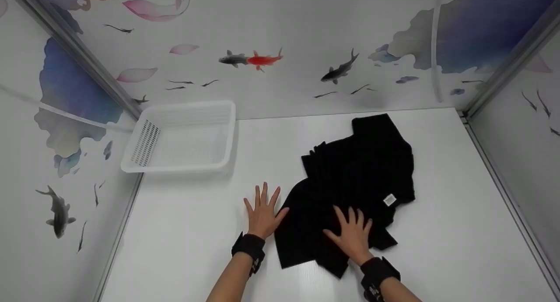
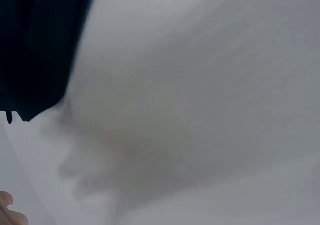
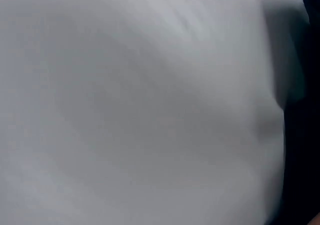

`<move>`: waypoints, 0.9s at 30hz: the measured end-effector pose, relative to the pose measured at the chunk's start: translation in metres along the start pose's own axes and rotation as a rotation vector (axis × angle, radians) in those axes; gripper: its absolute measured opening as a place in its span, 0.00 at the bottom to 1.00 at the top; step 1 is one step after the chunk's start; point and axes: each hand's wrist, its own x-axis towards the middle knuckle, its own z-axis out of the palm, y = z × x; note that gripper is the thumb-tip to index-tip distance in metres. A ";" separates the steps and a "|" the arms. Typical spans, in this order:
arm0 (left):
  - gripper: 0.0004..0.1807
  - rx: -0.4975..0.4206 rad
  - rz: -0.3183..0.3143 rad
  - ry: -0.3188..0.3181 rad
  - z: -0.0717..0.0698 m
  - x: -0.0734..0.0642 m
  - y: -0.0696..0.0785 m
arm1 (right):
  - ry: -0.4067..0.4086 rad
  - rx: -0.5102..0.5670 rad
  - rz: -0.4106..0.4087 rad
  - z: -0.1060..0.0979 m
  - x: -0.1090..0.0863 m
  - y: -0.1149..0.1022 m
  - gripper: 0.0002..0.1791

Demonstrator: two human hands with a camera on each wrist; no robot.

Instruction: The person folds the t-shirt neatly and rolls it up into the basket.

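A crumpled black garment (image 1: 350, 170) lies spread over the right half of the white table, with a small white label (image 1: 390, 200) showing on it. My left hand (image 1: 262, 216) has its fingers spread, the thumb at the garment's left edge. Over the lower part of the cloth, my right hand (image 1: 353, 236) is also spread, palm down. In the left wrist view the garment (image 2: 40, 45) fills the top left corner, and fingertips (image 2: 11, 212) show at bottom left. Dark cloth (image 3: 302, 155) runs along the right side of the right wrist view.
A white plastic basket (image 1: 188, 167) with slotted sides stands at the table's back left corner. Panels printed with fish and petals (image 1: 262, 87) rise at the back and both sides, joined by metal strips. The white tabletop (image 1: 183, 232) extends left of the left hand.
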 end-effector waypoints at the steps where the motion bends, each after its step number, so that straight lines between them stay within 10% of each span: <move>1: 0.35 -0.010 -0.001 0.001 -0.001 0.000 0.000 | -0.007 -0.003 -0.013 0.003 -0.004 -0.006 0.43; 10: 0.34 -0.051 -0.046 -0.037 -0.004 0.007 -0.007 | -0.006 0.001 -0.083 0.000 -0.015 -0.027 0.40; 19: 0.31 -0.191 -0.148 -0.065 0.003 0.039 -0.011 | 0.366 0.151 -0.090 -0.038 0.030 0.028 0.23; 22: 0.30 -0.202 -0.167 -0.034 0.017 0.055 -0.012 | 0.271 0.172 0.072 -0.057 0.050 0.052 0.18; 27: 0.23 -0.214 -0.247 -0.158 0.003 0.073 0.007 | 0.002 0.228 0.344 -0.085 0.076 0.088 0.22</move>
